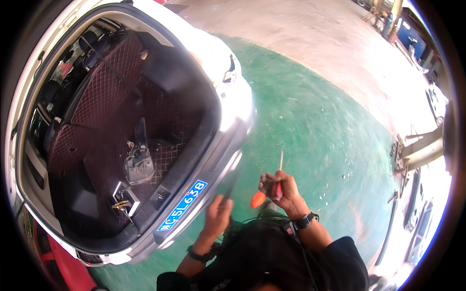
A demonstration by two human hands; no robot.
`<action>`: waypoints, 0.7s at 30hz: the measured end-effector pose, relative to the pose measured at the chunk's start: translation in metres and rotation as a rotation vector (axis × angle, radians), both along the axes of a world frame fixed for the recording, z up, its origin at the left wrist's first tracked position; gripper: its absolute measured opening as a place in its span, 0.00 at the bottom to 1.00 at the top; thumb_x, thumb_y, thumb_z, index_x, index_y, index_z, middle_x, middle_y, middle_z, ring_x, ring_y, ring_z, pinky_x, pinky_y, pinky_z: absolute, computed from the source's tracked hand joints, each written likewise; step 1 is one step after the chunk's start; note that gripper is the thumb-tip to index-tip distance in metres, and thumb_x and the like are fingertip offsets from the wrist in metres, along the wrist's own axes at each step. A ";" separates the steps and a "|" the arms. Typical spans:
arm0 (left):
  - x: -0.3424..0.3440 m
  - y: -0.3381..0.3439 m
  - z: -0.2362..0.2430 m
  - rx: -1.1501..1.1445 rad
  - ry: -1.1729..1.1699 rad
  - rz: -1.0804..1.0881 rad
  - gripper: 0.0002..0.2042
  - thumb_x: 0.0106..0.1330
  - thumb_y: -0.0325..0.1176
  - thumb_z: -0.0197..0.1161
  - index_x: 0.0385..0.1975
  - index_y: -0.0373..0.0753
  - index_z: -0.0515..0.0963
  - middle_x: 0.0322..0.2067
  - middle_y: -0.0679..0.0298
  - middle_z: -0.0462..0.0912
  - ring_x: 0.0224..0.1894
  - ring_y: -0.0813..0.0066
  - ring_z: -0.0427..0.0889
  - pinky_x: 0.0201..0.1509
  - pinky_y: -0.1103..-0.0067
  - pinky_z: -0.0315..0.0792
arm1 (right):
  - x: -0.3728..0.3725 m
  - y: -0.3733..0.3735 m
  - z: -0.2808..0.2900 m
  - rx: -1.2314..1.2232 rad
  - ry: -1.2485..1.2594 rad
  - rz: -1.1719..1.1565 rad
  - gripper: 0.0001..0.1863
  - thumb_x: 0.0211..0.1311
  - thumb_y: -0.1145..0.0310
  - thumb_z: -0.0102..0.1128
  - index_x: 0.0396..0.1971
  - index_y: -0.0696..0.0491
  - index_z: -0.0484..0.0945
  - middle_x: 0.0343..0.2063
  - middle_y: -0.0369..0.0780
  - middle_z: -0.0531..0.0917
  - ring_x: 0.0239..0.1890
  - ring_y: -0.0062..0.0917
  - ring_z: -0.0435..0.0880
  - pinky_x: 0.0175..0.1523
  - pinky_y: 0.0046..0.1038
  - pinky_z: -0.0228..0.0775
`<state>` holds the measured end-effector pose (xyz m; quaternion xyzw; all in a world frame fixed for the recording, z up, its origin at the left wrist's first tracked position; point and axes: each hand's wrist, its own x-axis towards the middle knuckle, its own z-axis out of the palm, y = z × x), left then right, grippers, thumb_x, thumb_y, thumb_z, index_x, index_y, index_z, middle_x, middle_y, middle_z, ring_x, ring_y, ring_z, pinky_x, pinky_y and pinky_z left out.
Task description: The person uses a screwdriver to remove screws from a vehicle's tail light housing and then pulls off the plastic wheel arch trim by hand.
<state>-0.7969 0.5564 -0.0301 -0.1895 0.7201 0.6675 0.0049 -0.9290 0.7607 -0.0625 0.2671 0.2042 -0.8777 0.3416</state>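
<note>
My right hand [286, 191] is closed around a screwdriver [277, 189] with a red and black handle, its thin shaft pointing away from me. From the same hand sticks out a rounded orange piece [257, 199], perhaps another handle; I cannot tell. My left hand [217, 216], blurred by motion, is beside the car's rear bumper with its fingers curled. A dark smeared streak runs up from them, too blurred to name. Inside the open boot of the white car [233, 99] lies a clear lamp unit [139, 166], with a white rectangular frame [128, 206] and a yellowish part nearer me.
Quilted dark red lining [104, 92] covers the seat backs and boot floor. A blue number plate [182, 205] sits on the bumper. Green floor [310, 111] spreads to the right, toward a pale post [424, 150] and car parts. Something red [60, 257] stands at lower left.
</note>
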 end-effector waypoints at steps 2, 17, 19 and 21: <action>-0.043 0.042 0.012 -0.060 0.062 -0.125 0.11 0.74 0.35 0.57 0.30 0.38 0.68 0.21 0.74 0.65 0.24 0.88 0.62 0.27 0.84 0.59 | -0.015 0.029 -0.013 0.003 -0.006 -0.030 0.17 0.51 0.82 0.50 0.43 0.59 0.65 0.41 0.48 0.75 0.38 0.38 0.79 0.49 0.44 0.77; -0.326 0.192 -0.012 -0.213 0.383 -0.444 0.07 0.69 0.28 0.58 0.44 0.35 0.74 0.37 0.53 0.79 0.39 0.50 0.80 0.41 0.64 0.73 | -0.215 0.161 -0.009 0.390 0.430 0.135 0.34 0.64 0.77 0.45 0.71 0.53 0.51 0.52 0.49 0.78 0.41 0.29 0.83 0.39 0.26 0.79; -0.369 0.206 -0.007 -0.109 0.411 -0.493 0.07 0.69 0.28 0.58 0.44 0.36 0.74 0.37 0.53 0.78 0.39 0.50 0.80 0.41 0.64 0.73 | -0.249 0.168 0.010 0.513 0.447 0.031 0.36 0.63 0.76 0.44 0.72 0.52 0.48 0.54 0.50 0.76 0.42 0.29 0.83 0.38 0.26 0.79; -0.414 0.217 -0.005 -0.105 0.509 -0.521 0.08 0.69 0.29 0.59 0.44 0.36 0.74 0.37 0.54 0.79 0.38 0.50 0.80 0.40 0.64 0.73 | -0.290 0.176 0.037 0.631 0.498 -0.012 0.44 0.58 0.75 0.44 0.76 0.49 0.40 0.60 0.53 0.72 0.45 0.32 0.83 0.40 0.28 0.81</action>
